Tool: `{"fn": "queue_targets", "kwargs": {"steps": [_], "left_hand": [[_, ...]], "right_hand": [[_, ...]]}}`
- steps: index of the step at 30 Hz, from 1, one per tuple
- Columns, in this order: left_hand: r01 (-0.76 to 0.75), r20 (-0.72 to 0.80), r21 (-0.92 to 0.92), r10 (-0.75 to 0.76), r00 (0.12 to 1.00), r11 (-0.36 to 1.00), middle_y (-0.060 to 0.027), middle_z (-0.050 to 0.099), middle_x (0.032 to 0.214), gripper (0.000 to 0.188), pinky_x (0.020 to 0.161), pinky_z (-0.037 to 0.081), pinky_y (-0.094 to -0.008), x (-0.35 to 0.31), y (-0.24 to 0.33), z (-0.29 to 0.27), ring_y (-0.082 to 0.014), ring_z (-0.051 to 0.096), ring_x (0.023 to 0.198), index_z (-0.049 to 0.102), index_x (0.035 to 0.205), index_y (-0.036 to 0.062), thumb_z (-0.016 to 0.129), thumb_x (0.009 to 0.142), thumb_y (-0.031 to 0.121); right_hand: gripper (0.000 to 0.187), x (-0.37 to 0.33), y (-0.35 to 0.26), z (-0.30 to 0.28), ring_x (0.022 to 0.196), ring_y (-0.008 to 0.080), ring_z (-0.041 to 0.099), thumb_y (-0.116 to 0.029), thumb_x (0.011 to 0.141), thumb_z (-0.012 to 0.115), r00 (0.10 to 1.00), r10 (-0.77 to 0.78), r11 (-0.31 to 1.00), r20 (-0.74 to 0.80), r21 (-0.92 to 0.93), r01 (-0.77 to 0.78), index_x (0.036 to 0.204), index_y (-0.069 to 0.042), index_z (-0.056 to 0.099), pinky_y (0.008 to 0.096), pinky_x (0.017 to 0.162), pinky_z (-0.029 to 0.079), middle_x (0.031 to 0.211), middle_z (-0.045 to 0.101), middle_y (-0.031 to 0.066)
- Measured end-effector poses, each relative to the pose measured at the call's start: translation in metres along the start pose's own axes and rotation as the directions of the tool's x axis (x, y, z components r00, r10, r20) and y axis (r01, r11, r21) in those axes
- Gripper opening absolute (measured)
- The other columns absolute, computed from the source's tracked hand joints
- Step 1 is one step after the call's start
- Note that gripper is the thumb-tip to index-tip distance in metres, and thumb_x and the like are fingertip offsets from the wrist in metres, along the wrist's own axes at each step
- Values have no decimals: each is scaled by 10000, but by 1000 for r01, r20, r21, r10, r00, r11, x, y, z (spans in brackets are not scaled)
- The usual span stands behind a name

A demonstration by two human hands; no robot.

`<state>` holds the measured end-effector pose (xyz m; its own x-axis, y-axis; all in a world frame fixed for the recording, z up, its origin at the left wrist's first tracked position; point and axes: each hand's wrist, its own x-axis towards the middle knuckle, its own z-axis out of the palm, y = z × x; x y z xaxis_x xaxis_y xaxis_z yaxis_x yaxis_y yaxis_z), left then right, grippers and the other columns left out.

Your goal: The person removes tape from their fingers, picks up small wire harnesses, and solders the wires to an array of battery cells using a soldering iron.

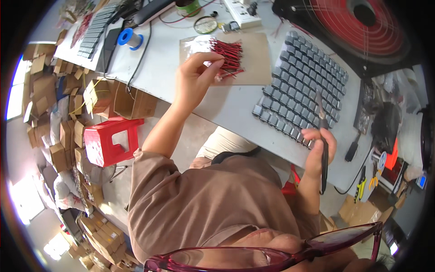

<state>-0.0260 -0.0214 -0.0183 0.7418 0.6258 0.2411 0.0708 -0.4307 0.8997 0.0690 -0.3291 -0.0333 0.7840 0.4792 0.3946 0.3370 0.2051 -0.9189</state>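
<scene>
My left hand (195, 78) has thumb and forefinger pinched together at the near-left side of a bundle of short red and black wires (228, 53). The wires lie on a brown cardboard sheet (257, 61). Whether a wire is between those fingertips is too small to tell. In my right hand (318, 147) is a soldering iron (323, 152), held like a pen by its black handle, with its metal tip pointing away over a block of small grey square parts (304, 81). These parts stand in close rows on the grey table (235, 111).
A blue solder spool (130, 39), a round tin (205, 25) and a white power strip (242, 13) stand toward the back. A red round fan-like unit (362, 22) is at far right. Pliers (360, 183) hang by the right edge. A red stool (102, 143) stands at left.
</scene>
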Motion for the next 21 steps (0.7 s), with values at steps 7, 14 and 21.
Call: {"fn": "queue_targets", "kwargs": {"steps": [7,14,21], "left_hand": [[-213,115,216,192,975,953,-81,614,937,176,594,470,-267,9,7,-24,-179,601,690,664,994,68,635,822,91],[-337,347,307,225,910,890,-16,628,803,130,621,482,-307,-4,6,-44,-191,551,654,686,919,104,666,795,137],[-571,338,374,466,818,731,1,605,821,186,643,487,-327,17,-2,-51,-213,556,740,684,886,138,696,715,65]], "right_hand": [[353,-1,6,-7,772,259,594,-240,934,496,1000,-19,1000,-18,18,19,1187,-5,422,401,761,485,803,599,152],[357,0,6,-7,790,260,582,-246,940,481,1000,-2,1000,-23,27,2,1201,-10,419,385,775,471,817,576,147],[349,-1,7,-5,793,256,580,-234,940,477,1000,-4,1000,-29,27,4,1197,-5,422,382,778,470,816,575,145]]}}
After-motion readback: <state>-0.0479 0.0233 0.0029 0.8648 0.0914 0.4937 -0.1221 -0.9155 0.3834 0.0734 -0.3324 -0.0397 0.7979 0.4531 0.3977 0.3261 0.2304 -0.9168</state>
